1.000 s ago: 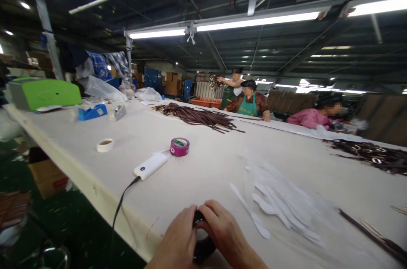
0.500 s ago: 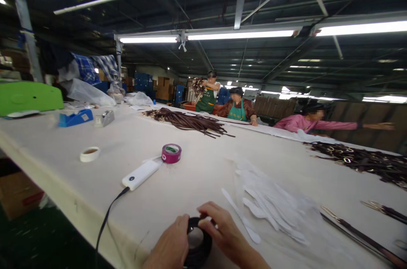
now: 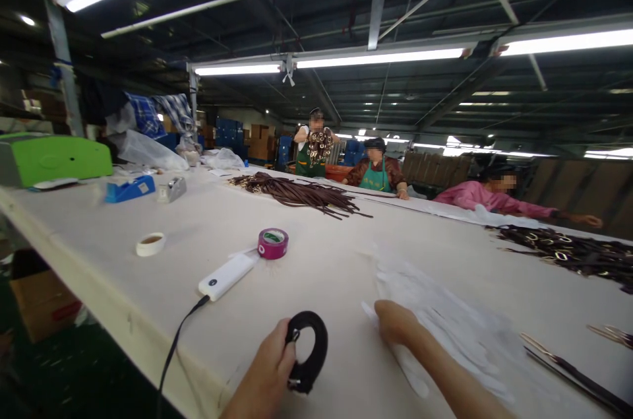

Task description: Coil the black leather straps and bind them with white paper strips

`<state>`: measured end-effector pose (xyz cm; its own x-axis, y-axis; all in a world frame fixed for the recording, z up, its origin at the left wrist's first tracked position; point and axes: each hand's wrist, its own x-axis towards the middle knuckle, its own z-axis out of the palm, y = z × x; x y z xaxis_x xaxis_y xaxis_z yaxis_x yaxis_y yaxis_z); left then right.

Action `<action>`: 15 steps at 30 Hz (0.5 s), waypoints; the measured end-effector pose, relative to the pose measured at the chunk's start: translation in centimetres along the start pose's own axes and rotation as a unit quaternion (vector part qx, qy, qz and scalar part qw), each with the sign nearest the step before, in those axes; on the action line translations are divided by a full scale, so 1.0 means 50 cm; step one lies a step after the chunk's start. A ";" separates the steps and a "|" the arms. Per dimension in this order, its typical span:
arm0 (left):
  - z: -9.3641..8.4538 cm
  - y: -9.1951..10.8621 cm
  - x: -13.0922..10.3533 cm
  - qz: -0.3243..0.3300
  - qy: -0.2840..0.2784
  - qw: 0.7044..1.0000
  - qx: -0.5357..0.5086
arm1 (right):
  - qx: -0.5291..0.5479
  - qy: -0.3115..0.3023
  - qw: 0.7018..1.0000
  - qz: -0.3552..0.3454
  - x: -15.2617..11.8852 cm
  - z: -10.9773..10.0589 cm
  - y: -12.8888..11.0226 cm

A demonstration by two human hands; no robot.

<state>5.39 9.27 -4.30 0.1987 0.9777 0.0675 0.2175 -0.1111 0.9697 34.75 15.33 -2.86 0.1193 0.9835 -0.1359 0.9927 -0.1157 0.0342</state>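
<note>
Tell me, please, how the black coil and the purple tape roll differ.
The black coil is held tilted in the left hand, while the purple tape roll lies flat on the table. The black coil is dark; the purple tape roll shows green inside. Both are ring-shaped.

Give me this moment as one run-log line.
Left hand: holds black coil | Right hand: over white strip, grip unclear | Table: purple tape roll beside white corded device
</note>
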 end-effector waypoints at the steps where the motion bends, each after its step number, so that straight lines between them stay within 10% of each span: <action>1: 0.002 0.002 0.003 -0.018 0.001 0.999 -0.031 | 0.005 -0.016 1.000 0.006 0.004 -0.003 0.000; 11: 0.001 -0.028 0.032 -0.136 -0.024 0.889 -0.437 | 0.226 0.042 0.970 -0.078 -0.065 -0.051 -0.012; 15: -0.015 -0.013 0.029 -0.150 -0.076 0.816 -0.552 | 0.514 0.058 0.842 -0.152 -0.136 -0.077 -0.040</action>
<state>4.81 10.87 -4.63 0.4293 0.8889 -0.1596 -0.7001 0.4392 0.5630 31.89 9.39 1.80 -0.0858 0.9895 0.1159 0.4747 0.1429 -0.8685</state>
